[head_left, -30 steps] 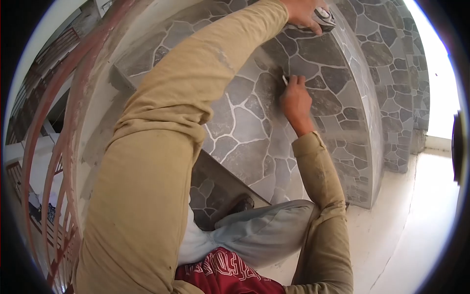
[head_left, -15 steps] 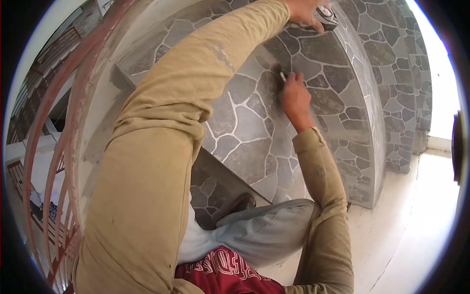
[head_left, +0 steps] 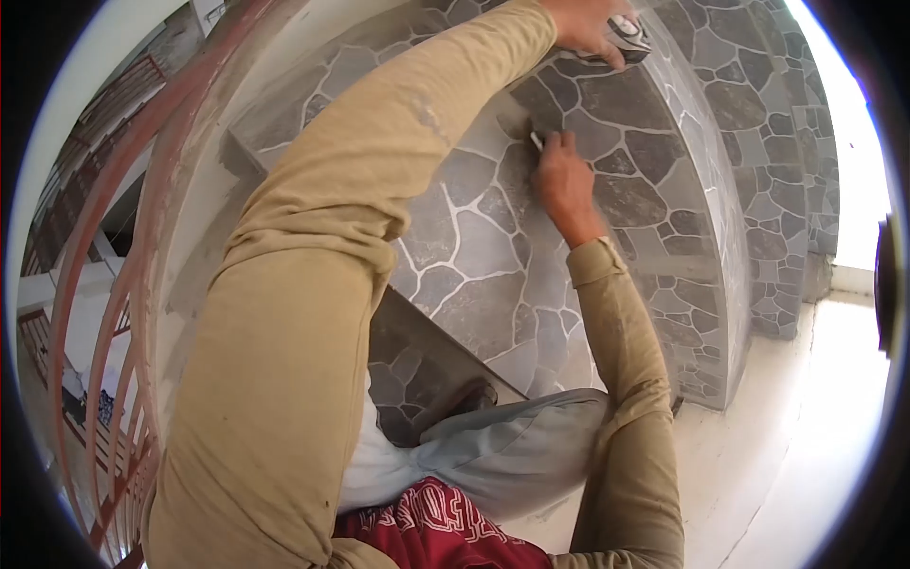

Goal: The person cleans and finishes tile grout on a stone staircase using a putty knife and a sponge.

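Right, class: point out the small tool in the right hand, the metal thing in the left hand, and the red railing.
small tool (head_left: 536,140), head view, its pale tip by the fingers.
metal thing (head_left: 629,34), head view, its shiny side beyond the fingers.
red railing (head_left: 114,275), head view, a curved bar.

Stone wall (head_left: 474,247): irregular grey slabs, matt and slightly rough, set in smooth pale grout lines. Small tool (head_left: 536,140) in the right hand (head_left: 566,185): pale, material unclear. Object (head_left: 627,36) under the left hand (head_left: 588,24): shiny, metallic-looking. Sleeves (head_left: 313,313): tan woven cloth, matt, dust-marked. Railing (head_left: 95,313): reddish painted metal.
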`<control>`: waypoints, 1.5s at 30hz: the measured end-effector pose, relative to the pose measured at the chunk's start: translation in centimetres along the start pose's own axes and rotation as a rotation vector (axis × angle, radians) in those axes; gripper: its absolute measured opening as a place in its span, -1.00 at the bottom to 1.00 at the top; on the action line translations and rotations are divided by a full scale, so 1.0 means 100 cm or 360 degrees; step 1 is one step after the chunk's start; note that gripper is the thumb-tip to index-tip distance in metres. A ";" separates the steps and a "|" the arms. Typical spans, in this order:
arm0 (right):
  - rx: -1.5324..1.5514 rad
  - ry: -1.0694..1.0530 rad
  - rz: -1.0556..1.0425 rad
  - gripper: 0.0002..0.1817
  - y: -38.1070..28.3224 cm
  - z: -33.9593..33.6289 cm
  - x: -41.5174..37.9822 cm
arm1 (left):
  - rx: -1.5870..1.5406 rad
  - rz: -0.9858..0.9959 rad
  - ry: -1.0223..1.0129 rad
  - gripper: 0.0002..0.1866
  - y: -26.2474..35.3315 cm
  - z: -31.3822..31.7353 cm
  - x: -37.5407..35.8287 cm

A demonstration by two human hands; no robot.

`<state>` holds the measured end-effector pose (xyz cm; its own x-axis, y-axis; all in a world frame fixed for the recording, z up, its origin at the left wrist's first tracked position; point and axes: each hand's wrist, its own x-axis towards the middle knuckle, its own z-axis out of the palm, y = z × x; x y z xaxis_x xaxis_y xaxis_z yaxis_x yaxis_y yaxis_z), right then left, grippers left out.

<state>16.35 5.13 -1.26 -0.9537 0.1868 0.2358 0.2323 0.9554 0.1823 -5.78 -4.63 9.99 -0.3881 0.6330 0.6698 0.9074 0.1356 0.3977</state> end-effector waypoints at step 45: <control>0.0179 0.0249 0.0254 -0.80 0.085 -0.077 -0.090 | 0.0332 0.0317 0.0293 -0.27 -0.021 0.024 0.005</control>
<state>28.38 9.86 5.48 -0.8632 0.3082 0.3998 0.3465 0.9377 0.0254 -7.52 -2.74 7.97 -0.2051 0.5170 0.8311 0.9744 0.1879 0.1236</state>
